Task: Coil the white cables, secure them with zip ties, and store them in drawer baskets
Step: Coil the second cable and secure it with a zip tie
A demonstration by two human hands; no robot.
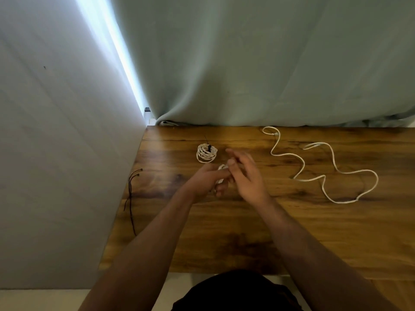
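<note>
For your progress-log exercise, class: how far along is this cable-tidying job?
Done: one coiled cable lies zip-tied on the table. In hand: the left hand grips a second white coil, the right hand open beside it. Left: the loose cable, spare zip ties, then storing everything.

Dim, soft light, bright daylight strip [116, 55] beside the curtain [258, 63] (upper left), blurred right hand [247, 173], bowed edges.

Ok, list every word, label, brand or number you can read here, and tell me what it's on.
No text can be read in this view.
The tied white cable coil, loose white cable, thin black zip ties, brown wooden table, grey-green curtain: no markings show.
The white cable bundle held in the left hand: motion-blurred, nothing legible.
</note>
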